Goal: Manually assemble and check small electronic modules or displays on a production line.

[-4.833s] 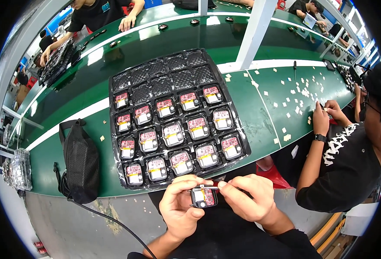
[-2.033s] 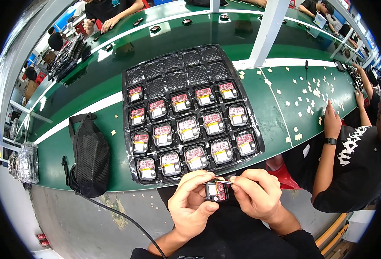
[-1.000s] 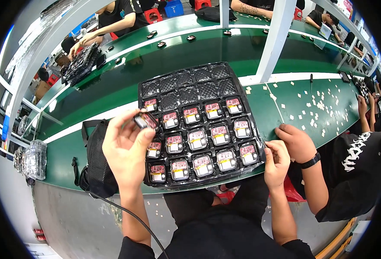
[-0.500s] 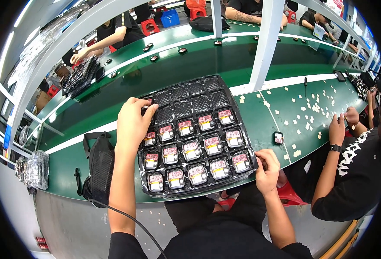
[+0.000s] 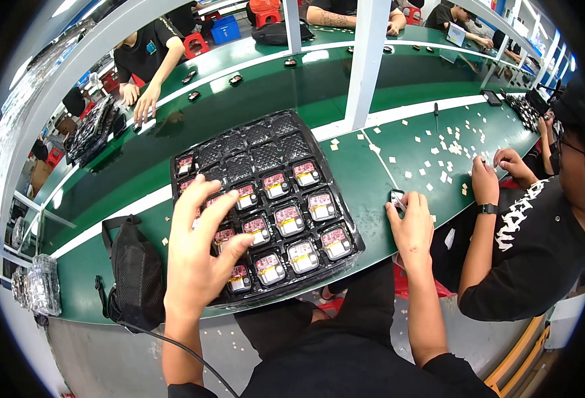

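Note:
On the green bench in front of me lies a black plastic tray (image 5: pixel 242 154) with rows of square pockets. Small square devices (image 5: pixel 288 219) with red, white and yellow faces fill its nearer rows. One more device sits in the far-left pocket, and other far pockets are bare. My left hand (image 5: pixel 203 252) hovers over the tray's left side, fingers spread and holding nothing, hiding some pockets. To the tray's right, my right hand (image 5: pixel 413 229) closes its thumb and fingers on a small black-edged device (image 5: pixel 396 196) at the bench; the fingers partly cover it.
A black bag (image 5: pixel 136 278) with a cord lies left of the tray. Small pale squares (image 5: pixel 443 149) and a screwdriver (image 5: pixel 436 118) lie to the right, beside a co-worker (image 5: pixel 524 245). A white post (image 5: pixel 365 73) rises behind the tray. Wrapped stacks (image 5: pixel 43 285) stand far left.
My left hand has left the tray's far-left pocket and come nearer, opening. My right hand has let go of the tray's right edge and reached the device beside it. The view has shifted.

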`<state>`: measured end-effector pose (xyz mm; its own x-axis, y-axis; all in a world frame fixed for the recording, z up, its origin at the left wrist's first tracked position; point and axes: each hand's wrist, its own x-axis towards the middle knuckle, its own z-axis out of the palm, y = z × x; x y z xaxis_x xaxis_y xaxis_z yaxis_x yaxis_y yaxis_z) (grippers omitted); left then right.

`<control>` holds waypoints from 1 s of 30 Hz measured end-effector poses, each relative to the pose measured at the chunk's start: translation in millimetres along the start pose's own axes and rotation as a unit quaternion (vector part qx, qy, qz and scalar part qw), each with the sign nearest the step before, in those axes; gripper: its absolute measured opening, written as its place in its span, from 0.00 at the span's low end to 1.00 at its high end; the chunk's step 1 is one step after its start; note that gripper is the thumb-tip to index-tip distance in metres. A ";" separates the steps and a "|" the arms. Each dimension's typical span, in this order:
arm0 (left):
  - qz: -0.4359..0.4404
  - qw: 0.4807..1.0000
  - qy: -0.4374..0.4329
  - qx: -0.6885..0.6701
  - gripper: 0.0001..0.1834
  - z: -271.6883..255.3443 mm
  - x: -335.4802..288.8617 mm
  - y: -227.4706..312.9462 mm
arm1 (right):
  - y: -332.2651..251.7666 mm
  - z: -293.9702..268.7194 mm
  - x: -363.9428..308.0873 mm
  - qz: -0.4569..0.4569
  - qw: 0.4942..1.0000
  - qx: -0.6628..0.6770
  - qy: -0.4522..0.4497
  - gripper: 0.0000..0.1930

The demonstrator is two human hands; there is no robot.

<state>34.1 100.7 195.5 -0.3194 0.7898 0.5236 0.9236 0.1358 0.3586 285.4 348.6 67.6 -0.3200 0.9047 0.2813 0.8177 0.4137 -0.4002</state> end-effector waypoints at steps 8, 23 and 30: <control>0.062 0.968 -0.058 -0.234 0.29 17.9 -51.7 74.6 | -35.8 -58.8 -31.2 -0.010 0.944 0.328 -0.036 0.17; -0.277 0.700 0.086 -0.653 0.41 72.6 -100.9 107.3 | -70.4 -105.5 -90.1 -0.292 0.823 0.436 -0.218 0.33; -0.227 0.629 0.122 -0.733 0.35 76.0 -108.7 101.3 | -78.8 -100.3 -94.0 -0.355 0.882 0.275 -0.144 0.21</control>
<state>178.5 74.1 116.1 -0.6685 0.7287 0.1484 -0.4063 -0.5250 0.7479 299.0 220.7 160.2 -0.8308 0.3532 0.4302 0.0317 0.8017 -0.5970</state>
